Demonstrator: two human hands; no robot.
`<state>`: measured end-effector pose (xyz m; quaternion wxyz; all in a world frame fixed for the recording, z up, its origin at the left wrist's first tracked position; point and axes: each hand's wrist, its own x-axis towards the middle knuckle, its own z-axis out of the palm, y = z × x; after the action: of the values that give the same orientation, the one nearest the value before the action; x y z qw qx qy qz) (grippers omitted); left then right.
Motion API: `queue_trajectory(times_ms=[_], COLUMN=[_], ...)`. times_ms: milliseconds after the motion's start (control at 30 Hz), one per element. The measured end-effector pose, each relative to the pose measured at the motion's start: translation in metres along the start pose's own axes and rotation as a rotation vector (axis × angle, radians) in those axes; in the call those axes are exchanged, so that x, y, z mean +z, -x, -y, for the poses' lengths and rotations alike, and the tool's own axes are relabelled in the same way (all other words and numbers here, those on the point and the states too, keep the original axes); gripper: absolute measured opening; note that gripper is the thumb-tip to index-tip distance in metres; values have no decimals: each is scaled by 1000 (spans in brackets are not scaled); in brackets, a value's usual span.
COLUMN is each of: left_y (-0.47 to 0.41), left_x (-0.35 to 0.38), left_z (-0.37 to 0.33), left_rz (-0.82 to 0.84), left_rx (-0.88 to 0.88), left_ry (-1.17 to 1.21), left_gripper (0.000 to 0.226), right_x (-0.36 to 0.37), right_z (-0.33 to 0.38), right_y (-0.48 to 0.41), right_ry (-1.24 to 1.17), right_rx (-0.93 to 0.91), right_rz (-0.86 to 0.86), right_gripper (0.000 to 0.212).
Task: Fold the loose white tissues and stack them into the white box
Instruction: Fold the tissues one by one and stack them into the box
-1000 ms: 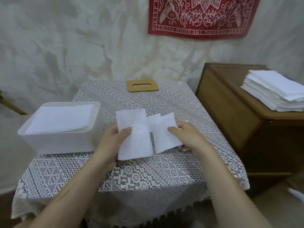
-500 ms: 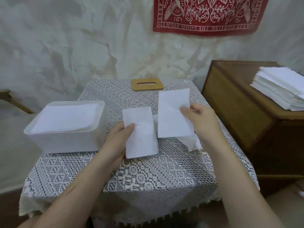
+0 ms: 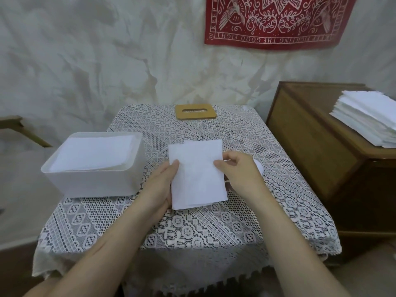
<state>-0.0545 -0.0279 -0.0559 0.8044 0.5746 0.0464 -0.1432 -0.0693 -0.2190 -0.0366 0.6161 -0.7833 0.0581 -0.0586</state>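
A white tissue (image 3: 198,174), folded over on itself, lies on the lace tablecloth (image 3: 192,228) in the middle of the table. My left hand (image 3: 159,185) holds its left edge, thumb on top. My right hand (image 3: 237,174) pinches its right edge with curled fingers. A bit of white tissue (image 3: 258,168) shows behind my right hand. The white box (image 3: 92,183) stands to the left of the tissue and holds a stack of folded tissues (image 3: 94,152) that reaches near its rim.
A wooden lid with a slot (image 3: 195,111) lies at the table's far edge. A wooden cabinet (image 3: 317,146) stands on the right, carrying a pile of loose white tissues (image 3: 368,118). A red cloth (image 3: 276,20) hangs on the wall.
My right hand has brought the right half of the tissue leftward and down over the left half. The two halves now lie on each other.
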Motion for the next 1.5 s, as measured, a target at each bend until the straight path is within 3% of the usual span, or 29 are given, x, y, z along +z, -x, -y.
queue_trajectory(times_ms=[400,667,1000,1167,1333,1500], left_y=[2,3,0,-1,-3,-5], left_x=[1,1,-4,-6,-7,-10], left_z=[-2,-3,2,1,-1,1], left_rz=[27,40,42,16,-1,10], left_rx=[19,21,62,99,99,114], left_ry=[9,5,-80,-88,-98,-136], left_gripper=[43,44,26,21,21,22], right_x=[15,20,20,19,20,27], right_z=[7,6,2,-3,-3,-2], right_y=[3,2,-2,-8,-6,-7], right_ry=[-179,-135,-75,100,24,-42], right_rx=[91,66,48,53,93,118], right_rz=[79,92,76,-1,102,78], right_gripper=[13,11,10,25,23,14])
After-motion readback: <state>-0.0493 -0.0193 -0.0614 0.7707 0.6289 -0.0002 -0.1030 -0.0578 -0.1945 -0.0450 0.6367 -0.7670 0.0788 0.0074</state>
